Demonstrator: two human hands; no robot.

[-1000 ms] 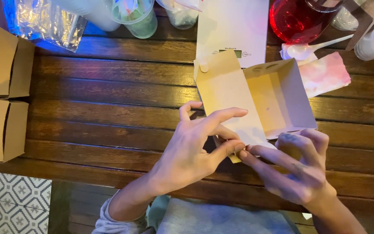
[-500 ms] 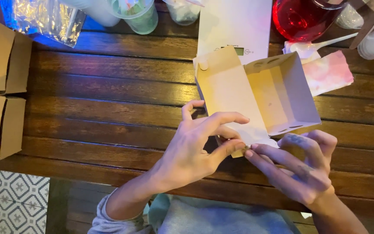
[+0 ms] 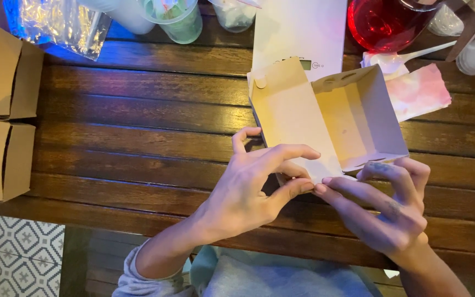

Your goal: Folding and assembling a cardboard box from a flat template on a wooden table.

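A small brown cardboard box (image 3: 325, 124) lies open on the wooden slat table (image 3: 138, 132), its lid flap raised toward the far side and its inside pale and bare. My left hand (image 3: 248, 184) pinches the box's near edge between thumb and fingers. My right hand (image 3: 383, 206) grips the same near edge from the right, fingertips touching those of the left. The near flap of the box is mostly hidden under my fingers.
Two folded cardboard boxes (image 3: 1, 110) sit at the left table edge. A white scale (image 3: 300, 33), a red glass jar (image 3: 386, 22), plastic cups (image 3: 180, 19), a clear bag (image 3: 61, 25) and a pink-white wrapper (image 3: 419, 91) line the far side. Patterned floor tiles (image 3: 17, 258) show below left.
Both hands have kept hold of the box's near edge. The box has tilted and shifted slightly right and toward the far side, and my right-hand fingers have curled closer to it.
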